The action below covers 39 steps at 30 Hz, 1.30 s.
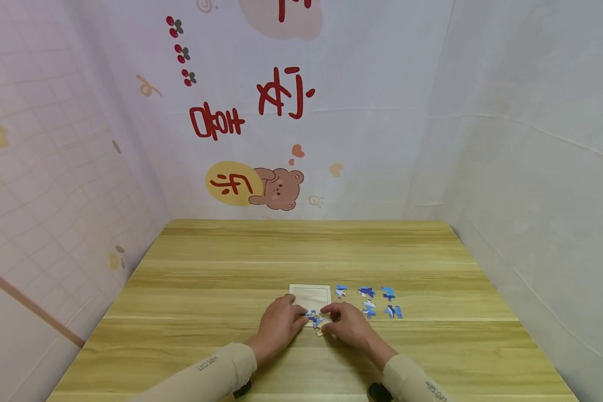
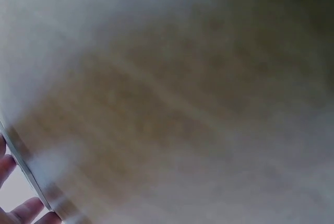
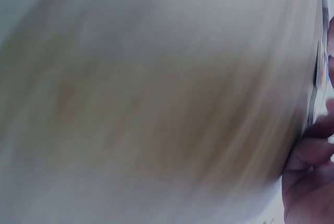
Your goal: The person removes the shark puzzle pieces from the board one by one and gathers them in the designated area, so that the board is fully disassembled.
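A pale square puzzle frame (image 1: pixel 310 288) lies on the table, with blue jigsaw puzzle pieces (image 1: pixel 314 316) over its near part. From the left, my left hand (image 1: pixel 280 321) pinches the edge of these pieces with thumb and index finger. My right hand (image 1: pixel 350 324) pinches a puzzle piece (image 1: pixel 320 331) with a yellowish lower edge, on the near right side. The two pieces touch or overlap; how they fit is too small to tell. In the wrist views, fingertips (image 2: pixel 27 209) and the right fingers (image 3: pixel 312 153) show only at the border.
Several loose blue and white puzzle pieces (image 1: pixel 367 292) lie to the right of the frame, beyond my right hand. The wooden table (image 1: pixel 221 268) meets a printed cloth wall (image 1: pixel 372 167) at the back and cloth on both sides.
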Motion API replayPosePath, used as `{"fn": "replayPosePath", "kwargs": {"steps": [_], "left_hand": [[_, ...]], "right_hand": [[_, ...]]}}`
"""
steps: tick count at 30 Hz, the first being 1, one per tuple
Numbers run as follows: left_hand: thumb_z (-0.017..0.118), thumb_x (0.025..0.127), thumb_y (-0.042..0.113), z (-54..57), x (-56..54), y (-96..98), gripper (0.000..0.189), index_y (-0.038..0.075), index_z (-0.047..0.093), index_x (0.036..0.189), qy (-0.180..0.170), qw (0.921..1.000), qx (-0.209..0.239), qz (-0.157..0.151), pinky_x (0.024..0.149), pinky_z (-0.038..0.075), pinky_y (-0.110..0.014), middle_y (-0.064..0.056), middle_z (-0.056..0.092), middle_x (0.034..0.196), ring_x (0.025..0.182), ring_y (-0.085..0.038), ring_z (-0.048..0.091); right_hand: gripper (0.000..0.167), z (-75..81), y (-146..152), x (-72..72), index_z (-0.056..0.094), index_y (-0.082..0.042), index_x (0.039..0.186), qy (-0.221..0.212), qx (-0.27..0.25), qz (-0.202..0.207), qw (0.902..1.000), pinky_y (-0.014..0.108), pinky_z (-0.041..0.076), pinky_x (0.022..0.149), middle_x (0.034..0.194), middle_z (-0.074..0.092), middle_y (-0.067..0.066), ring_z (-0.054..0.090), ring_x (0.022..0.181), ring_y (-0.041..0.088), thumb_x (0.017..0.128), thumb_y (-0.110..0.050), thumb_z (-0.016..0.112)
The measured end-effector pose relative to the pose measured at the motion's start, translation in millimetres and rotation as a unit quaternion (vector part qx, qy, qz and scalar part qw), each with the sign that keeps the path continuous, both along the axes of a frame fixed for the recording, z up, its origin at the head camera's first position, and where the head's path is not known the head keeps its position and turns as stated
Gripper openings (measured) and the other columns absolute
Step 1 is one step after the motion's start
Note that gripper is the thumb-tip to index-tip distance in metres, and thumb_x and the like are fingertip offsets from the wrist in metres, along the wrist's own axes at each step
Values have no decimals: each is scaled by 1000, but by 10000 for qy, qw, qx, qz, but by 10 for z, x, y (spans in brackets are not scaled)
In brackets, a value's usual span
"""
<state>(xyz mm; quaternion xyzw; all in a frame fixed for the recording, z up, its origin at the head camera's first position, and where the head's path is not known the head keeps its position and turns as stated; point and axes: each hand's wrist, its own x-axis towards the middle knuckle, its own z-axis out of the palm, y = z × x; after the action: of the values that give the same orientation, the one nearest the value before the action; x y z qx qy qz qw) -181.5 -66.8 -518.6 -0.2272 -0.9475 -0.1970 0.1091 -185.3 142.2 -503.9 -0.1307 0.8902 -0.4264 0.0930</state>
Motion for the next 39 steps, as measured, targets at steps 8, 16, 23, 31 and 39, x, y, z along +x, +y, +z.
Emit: {"fn": "replayPosePath", "kwargs": {"steps": [8, 16, 23, 31, 39], "left_hand": [[74, 89, 26, 39, 8, -30, 19, 13, 78, 103, -196, 9998, 9, 42, 91, 49, -46, -16, 63, 116, 105, -32, 62], [74, 90, 25, 20, 12, -39, 19, 12, 78, 103, -155, 9998, 84, -1, 92, 49, -46, -16, 63, 116, 105, -32, 62], [74, 89, 25, 13, 10, -23, 17, 12, 79, 101, -73, 9999, 137, -52, 89, 50, -46, -14, 63, 112, 102, -32, 63], [74, 90, 25, 20, 12, -5, 18, 12, 78, 102, -133, 9998, 171, -41, 92, 49, -46, -15, 63, 115, 106, -33, 62], [74, 90, 24, 32, 15, -2, 17, 12, 78, 102, -136, 9998, 132, -52, 92, 49, -46, -15, 63, 115, 105, -33, 63]], "right_hand": [[33, -4, 58, 4, 74, -10, 107, 344, 343, 532, 9974, 35, 45, 75, 90, 59, 0, 53, 84, 16, 76, -16, 84], [25, -63, 65, 15, 74, -13, 99, 635, 562, 534, 9950, 31, 43, 69, 85, 56, -2, 51, 77, 13, 77, -19, 83], [19, -53, 85, 46, 70, -14, 93, 506, 345, 332, 9976, 30, 44, 70, 83, 58, -5, 52, 77, 11, 78, -17, 82], [8, 11, 124, 79, 67, -5, 88, -340, -776, 232, 9961, 27, 48, 58, 78, 63, -1, 57, 67, 13, 84, -3, 74], [13, 27, 191, 102, 68, -1, 97, -663, -1090, 43, 9918, 25, 47, 54, 75, 62, 0, 56, 61, 13, 85, -3, 72]]}}
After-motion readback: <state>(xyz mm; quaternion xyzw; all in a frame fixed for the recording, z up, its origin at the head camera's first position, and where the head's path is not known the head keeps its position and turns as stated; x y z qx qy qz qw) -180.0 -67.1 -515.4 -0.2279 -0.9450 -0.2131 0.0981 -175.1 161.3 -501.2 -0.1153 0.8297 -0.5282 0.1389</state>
